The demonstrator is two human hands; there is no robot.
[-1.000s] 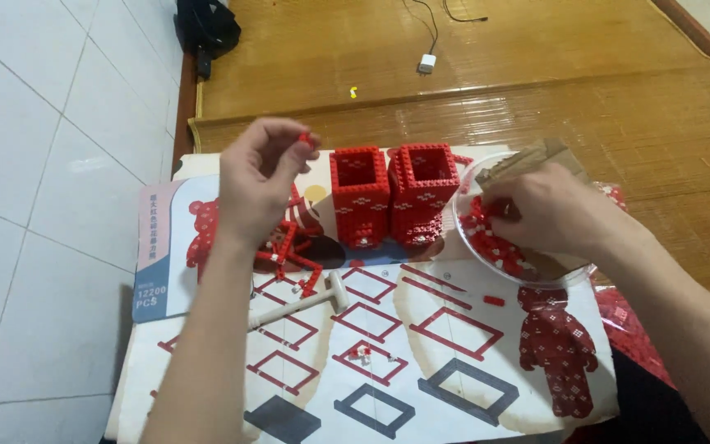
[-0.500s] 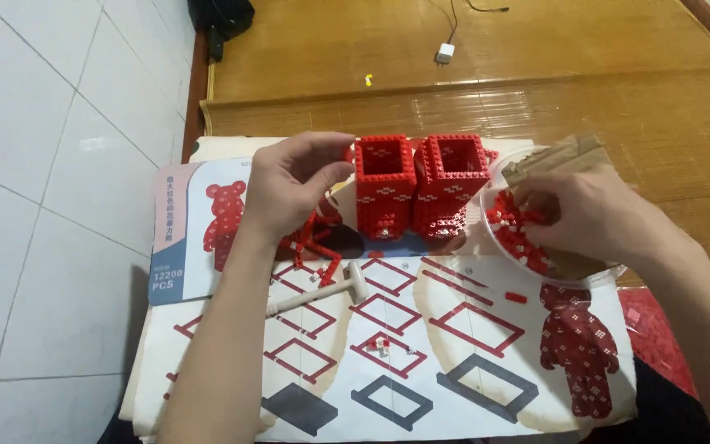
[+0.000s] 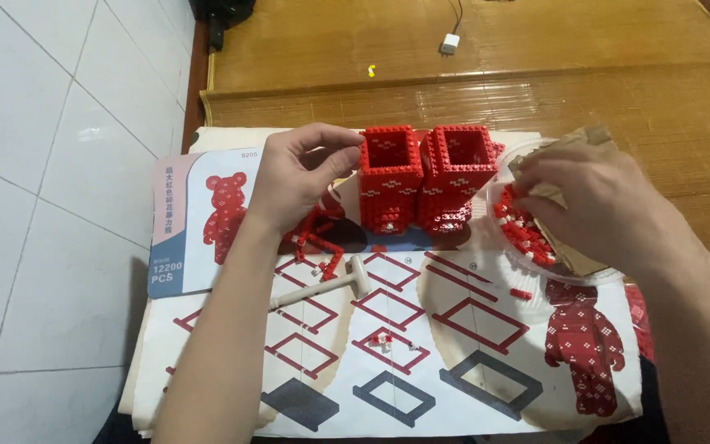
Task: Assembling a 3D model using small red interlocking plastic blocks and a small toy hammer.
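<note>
the left hand (image 3: 301, 177) rests its fingertips against the upper left rim of the left of two red brick towers (image 3: 389, 177), its grip narrow with thumb and forefinger nearly pinched, though whether a small brick sits between them cannot be told; the second tower (image 3: 458, 177) stands touching the first on its right, both upright, hollow, open tops facing up, their long axes vertical. the right hand (image 3: 597, 205) is curled over a clear shallow dish (image 3: 564, 270) of loose red bricks (image 3: 523, 230) just right of the towers, fingers dipped in; what it grips cannot be told. everything lies on a printed instruction sheet (image 3: 454, 362) spread on the floor, whose near part is open room, with a small pale hammer tool (image 3: 322, 289) lying slantwise below the left hand. the sheet's left edge meets white tile (image 3: 51, 205); beyond its far edge runs a woven mat (image 3: 585, 99)
</note>
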